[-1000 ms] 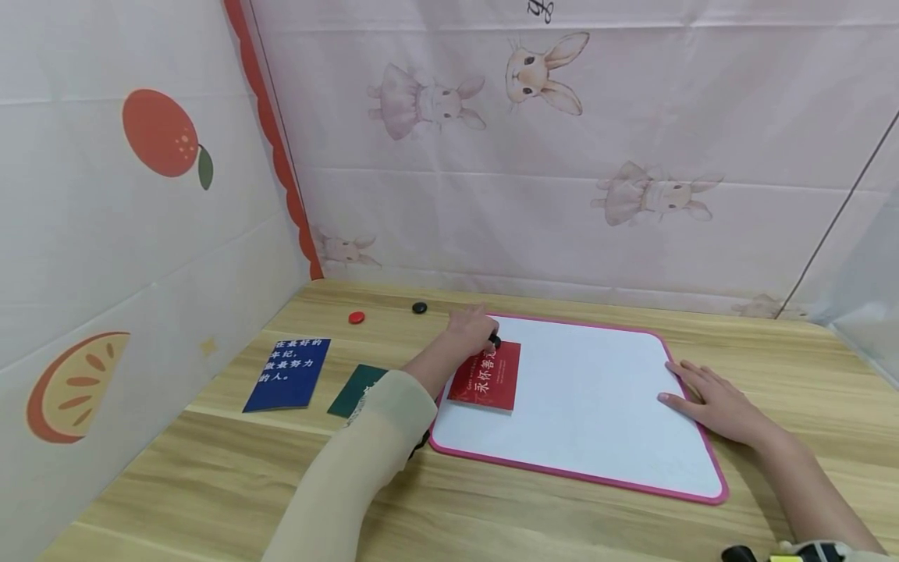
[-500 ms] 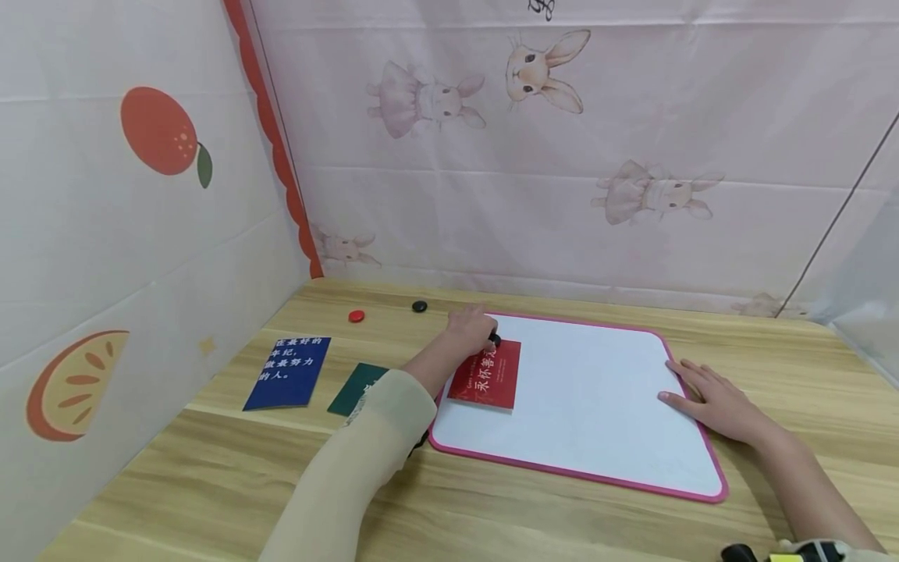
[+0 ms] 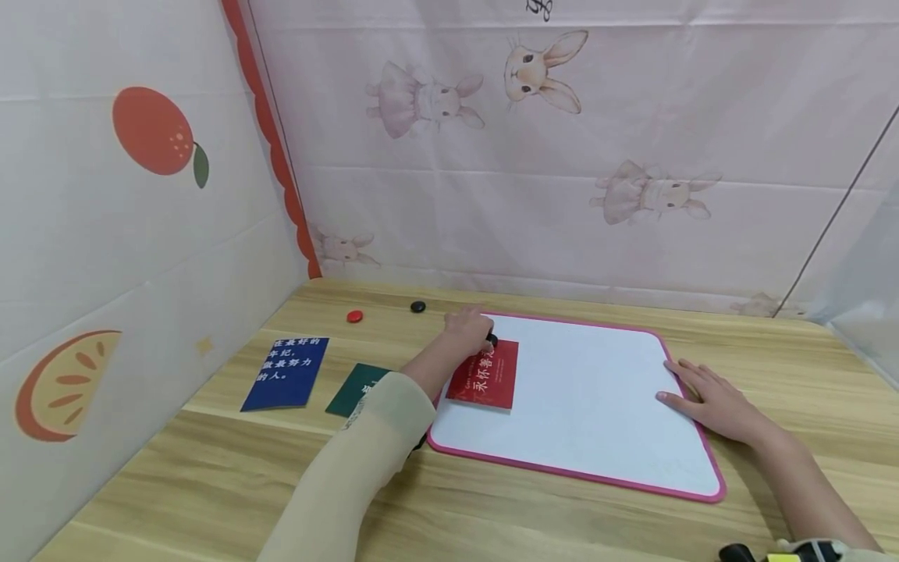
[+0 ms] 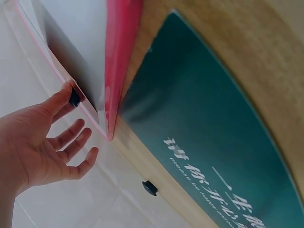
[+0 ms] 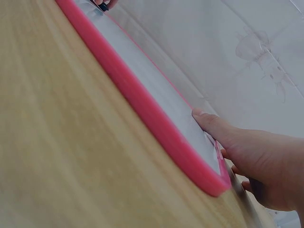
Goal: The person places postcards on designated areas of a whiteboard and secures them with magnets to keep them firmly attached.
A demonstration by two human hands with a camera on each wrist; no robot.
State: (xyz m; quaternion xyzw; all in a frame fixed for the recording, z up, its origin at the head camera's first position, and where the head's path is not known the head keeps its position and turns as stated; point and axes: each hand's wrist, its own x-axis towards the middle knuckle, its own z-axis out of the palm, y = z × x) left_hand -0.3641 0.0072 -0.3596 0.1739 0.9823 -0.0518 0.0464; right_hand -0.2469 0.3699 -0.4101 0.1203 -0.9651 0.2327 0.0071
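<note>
On the whiteboard (image 3: 597, 406) with a pink frame lies a red card (image 3: 495, 382) with white lettering, at the board's left side. My left hand (image 3: 467, 332) pinches a black round magnet (image 3: 492, 339) at the card's upper part. In the left wrist view, the thumb presses that magnet (image 4: 74, 97) while the other fingers are spread off the board's left edge. My right hand (image 3: 716, 398) rests on the board's right border, thumb on the white surface and fingers along the frame. In the right wrist view this hand (image 5: 261, 161) is at the frame's corner.
Left of the board lie a green card (image 3: 356, 388), partly hidden by my left sleeve, and a blue card (image 3: 286, 375). A red magnet (image 3: 354, 316) and another black magnet (image 3: 417, 307) sit farther back. Printed cloth walls (image 3: 449, 203) stand behind and at the left.
</note>
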